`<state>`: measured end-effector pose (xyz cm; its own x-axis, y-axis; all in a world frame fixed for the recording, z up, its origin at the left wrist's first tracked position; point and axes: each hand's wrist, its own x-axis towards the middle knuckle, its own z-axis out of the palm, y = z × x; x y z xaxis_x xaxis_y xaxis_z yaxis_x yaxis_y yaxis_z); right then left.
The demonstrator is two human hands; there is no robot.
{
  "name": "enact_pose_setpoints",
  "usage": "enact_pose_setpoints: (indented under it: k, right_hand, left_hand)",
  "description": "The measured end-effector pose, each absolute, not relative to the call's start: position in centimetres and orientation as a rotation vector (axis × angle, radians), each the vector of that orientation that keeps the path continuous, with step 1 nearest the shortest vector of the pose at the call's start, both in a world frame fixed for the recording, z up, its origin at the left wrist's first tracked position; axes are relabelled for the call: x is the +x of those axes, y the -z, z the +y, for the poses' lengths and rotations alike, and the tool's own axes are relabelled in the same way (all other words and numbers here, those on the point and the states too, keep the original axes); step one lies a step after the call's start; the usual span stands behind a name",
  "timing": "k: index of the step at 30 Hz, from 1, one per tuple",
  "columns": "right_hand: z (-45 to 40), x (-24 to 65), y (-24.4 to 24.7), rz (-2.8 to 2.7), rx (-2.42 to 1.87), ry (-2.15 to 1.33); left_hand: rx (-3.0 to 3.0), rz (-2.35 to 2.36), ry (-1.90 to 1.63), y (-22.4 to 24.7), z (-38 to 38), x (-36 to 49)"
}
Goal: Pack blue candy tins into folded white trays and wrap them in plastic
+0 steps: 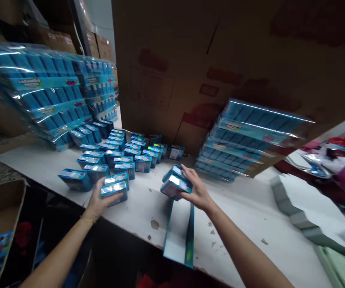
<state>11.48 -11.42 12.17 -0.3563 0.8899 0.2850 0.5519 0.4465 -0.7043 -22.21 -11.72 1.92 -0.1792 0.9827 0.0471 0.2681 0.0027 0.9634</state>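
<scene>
My left hand is closed around two small blue packs at the near side of the cluster on the table. Two more blue packs are pinched side by side in my right hand, tilted, just above the far end of an open display tray. That long tray has a pale inside and blue-green walls, and its near end reaches the table edge. Many loose blue packs stand in rows beyond my left hand.
Clear-wrapped stacks of filled blue trays stand at the left and right. A large cardboard box rises behind. White folded card sheets lie at the right. An open carton with blue packaging is below left.
</scene>
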Motion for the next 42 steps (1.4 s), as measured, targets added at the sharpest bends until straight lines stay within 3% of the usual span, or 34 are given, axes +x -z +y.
enact_pose_setpoints:
  k: [6, 16, 27, 36, 39, 42]
  right_hand:
    - [-14.2, 17.1, -10.1, -2.004, -1.372, -0.778]
    - [-14.2, 17.8, -8.2, -2.219, -1.439, -0.704]
    - [-18.1, 19.5, -12.0, -2.097, -1.423, -0.680]
    - [-21.3, 15.1, -8.1, -2.420, -1.534, -0.065]
    - [-21.1, 13.9, -8.6, -2.441, -1.521, 0.022]
    - [-20.9, 13.2, -9.0, -2.448, -1.438, 0.132]
  left_hand:
    - [1.201, 1.230, -1.197, -5.5, -15.0, -18.7]
    - [1.392, 0.830, -0.926, -8.7, -18.1, -9.2]
    - [1.772, 0.810, -0.962, -5.7, -16.7, -0.6]
    - [2.047, 1.114, -0.886, -0.9, -18.8, -1.3]
    - [2.117, 0.987, -0.764, -1.4, -18.5, -4.1]
    - [2.145, 1.169, -0.918, -3.2, -16.2, -8.6]
